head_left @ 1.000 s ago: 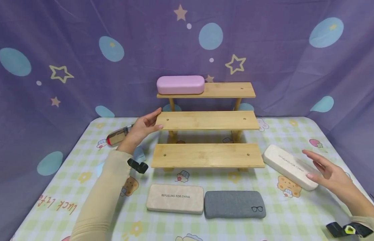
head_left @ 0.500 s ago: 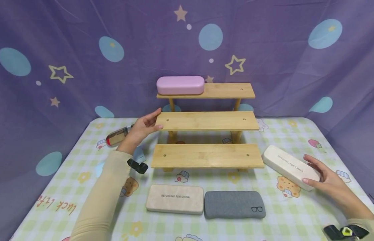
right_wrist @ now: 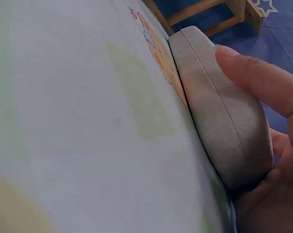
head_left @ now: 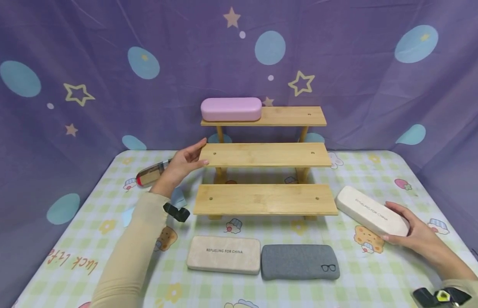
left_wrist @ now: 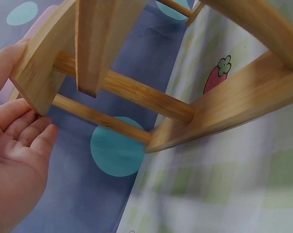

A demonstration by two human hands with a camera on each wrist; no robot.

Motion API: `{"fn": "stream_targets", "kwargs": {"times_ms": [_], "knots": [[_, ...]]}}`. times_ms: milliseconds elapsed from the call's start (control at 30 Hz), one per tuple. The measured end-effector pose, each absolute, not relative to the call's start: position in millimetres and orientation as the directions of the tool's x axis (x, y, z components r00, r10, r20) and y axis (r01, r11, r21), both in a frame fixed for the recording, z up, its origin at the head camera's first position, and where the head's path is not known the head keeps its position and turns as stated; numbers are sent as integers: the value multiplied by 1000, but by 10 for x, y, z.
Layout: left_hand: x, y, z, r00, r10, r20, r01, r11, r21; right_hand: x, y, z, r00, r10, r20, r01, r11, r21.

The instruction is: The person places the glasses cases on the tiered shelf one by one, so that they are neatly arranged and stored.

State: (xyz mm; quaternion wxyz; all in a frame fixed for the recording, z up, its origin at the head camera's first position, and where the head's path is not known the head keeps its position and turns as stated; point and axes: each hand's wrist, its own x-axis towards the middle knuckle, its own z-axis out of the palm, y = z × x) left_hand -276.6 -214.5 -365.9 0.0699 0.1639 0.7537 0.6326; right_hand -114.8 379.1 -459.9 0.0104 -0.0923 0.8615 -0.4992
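Note:
A three-tier wooden display rack point(head_left: 265, 155) stands at the back of the table. My left hand point(head_left: 180, 166) grips the left end of its middle board; in the left wrist view the thumb lies on one side of the board point(left_wrist: 42, 82) and the fingers on the other. To the right of the rack a white glasses case point(head_left: 363, 208) lies slantwise on the cloth. My right hand point(head_left: 417, 233) holds its near end between thumb and fingers. In the right wrist view the case point(right_wrist: 219, 107) rests against the tablecloth.
A pink glasses case point(head_left: 231, 109) sits at the left of the top board. In front of the rack lie a beige glasses case point(head_left: 223, 261) and a grey glasses case point(head_left: 296, 263), side by side. A brown item with a red end point(head_left: 149, 175) lies behind my left wrist.
My right hand has moved in from just above the white glasses case and closed round its near end. My left hand stays on the rack, and the case lies where it was.

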Motion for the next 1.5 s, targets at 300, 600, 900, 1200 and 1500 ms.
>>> {"fn": "stream_targets", "kwargs": {"times_ms": [300,600,900,1200,1500], "knots": [[-2785,-2132,-3669,-942,317,112,155,112,982,-1146,3783,-4542,-992,-116,-41,-41,627,-778],[-2695,-2077,-3523,-944,317,92,131,103,986,-1145,3772,-4499,-994,-78,-73,-3,707,-707],[-2689,-2069,-3502,-943,321,89,129,106,986,-1142,3779,-4499,-999,-35,-39,-1,755,-656],[-2785,-2121,-3650,-944,316,98,138,106,985,-1159,3853,-4490,-1000,-23,4,-19,730,-683],[-2782,-2129,-3648,-942,315,113,155,112,982,-1173,3879,-4425,-998,29,49,-15,686,-728]]}}
